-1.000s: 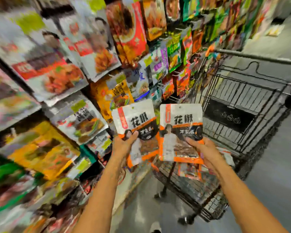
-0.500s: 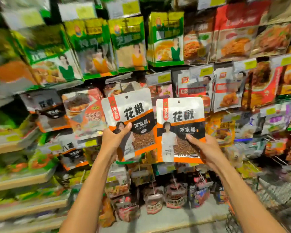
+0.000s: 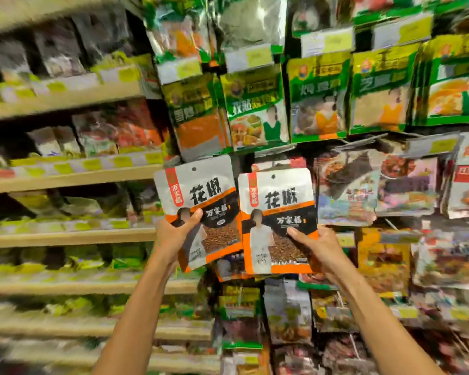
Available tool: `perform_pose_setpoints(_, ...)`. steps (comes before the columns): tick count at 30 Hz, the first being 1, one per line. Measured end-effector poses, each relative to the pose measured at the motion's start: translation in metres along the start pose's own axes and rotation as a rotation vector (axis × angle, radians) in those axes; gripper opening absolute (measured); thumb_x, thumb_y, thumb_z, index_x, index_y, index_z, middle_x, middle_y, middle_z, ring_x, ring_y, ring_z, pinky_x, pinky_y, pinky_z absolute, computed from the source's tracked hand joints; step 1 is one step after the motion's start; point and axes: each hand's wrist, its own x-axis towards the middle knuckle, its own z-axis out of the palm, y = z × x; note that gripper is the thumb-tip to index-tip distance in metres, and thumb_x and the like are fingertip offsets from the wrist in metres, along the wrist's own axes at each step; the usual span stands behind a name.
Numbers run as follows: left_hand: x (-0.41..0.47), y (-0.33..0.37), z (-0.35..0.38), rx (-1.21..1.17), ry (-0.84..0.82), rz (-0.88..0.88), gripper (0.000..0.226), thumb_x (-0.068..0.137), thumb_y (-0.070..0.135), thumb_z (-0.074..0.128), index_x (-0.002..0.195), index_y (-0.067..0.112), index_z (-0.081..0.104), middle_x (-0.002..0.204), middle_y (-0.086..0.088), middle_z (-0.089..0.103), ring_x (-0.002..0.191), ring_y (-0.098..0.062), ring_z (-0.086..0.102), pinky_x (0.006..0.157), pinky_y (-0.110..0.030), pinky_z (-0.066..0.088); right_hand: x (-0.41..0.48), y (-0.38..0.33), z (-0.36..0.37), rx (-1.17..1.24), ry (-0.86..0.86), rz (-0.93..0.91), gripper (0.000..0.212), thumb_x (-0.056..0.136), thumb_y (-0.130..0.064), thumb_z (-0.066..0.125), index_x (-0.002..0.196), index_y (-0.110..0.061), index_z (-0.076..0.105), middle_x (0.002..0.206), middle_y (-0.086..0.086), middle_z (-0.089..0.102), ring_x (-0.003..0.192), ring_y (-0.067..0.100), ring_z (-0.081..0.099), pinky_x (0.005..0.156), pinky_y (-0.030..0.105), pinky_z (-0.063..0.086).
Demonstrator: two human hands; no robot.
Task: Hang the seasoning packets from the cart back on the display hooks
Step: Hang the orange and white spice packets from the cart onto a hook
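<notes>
Below the green-labelled packets [image 3: 257, 109], my left hand [image 3: 173, 236] pinched the left peppercorn packet [image 3: 198, 190], my right hand [image 3: 320, 247] the right peppercorn packet [image 3: 279, 201]; light, floppy, likely steadier gripped nearer their hang holes [image 3: 273, 176].

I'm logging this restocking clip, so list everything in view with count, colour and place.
left seasoning packet: one, white, black and orange, held up before the display, tilted
right seasoning packet: one, same colours, beside it
green packets: several, green and yellow, hanging in a row above
other hanging packets: many, mixed colours, right and below
shelves: several, beige, left, goods blurred
left hand: grips left packet's lower part
right hand: grips right packet's lower part
</notes>
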Motion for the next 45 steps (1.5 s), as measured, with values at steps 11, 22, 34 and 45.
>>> perform_pose_setpoints(11,0.084,0.0,-0.098,0.02,0.092,0.089,0.021,0.076,0.025,0.077,0.081,0.036,0.059,0.079,0.019,0.064,0.074,0.0,0.06,0.074,-0.028,0.047,0.066,0.014,0.122,0.005,-0.049,0.04,0.023,0.075,-0.022,0.078,0.097,-0.02,0.069,0.099,0.003,0.074,0.087,0.014,0.071,0.067,0.021,0.053)
perform_pose_setpoints(22,0.115,-0.012,-0.1,-0.07,0.096,0.105,0.034,0.078,0.022,0.075,0.108,0.03,0.06,0.098,0.021,0.066,0.093,0.0,0.061,0.075,-0.024,0.049,0.12,0.014,0.147,0.02,-0.078,0.063,0.023,0.08,-0.023,0.075,0.067,-0.026,0.057,0.042,-0.018,0.056,0.035,-0.006,0.052,0.035,0.008,0.037)
perform_pose_setpoints(34,0.12,-0.018,-0.094,-0.064,0.11,0.117,0.053,0.08,0.021,0.073,0.13,0.014,0.054,0.124,-0.002,0.062,0.113,-0.023,0.058,0.096,-0.043,0.047,0.136,0.026,0.153,0.019,-0.101,0.194,0.023,0.073,-0.026,0.08,0.09,-0.016,0.068,0.092,0.001,0.075,0.089,0.017,0.069,0.073,0.031,0.053)
perform_pose_setpoints(45,0.123,-0.024,-0.091,-0.094,0.06,0.138,0.05,0.082,0.019,0.071,0.129,0.02,0.054,0.122,0.008,0.062,0.112,-0.015,0.058,0.096,-0.038,0.046,0.137,0.025,0.15,0.074,-0.06,0.159,0.025,0.079,-0.014,0.075,0.1,-0.002,0.068,0.096,0.011,0.074,0.09,0.023,0.071,0.071,0.029,0.057)
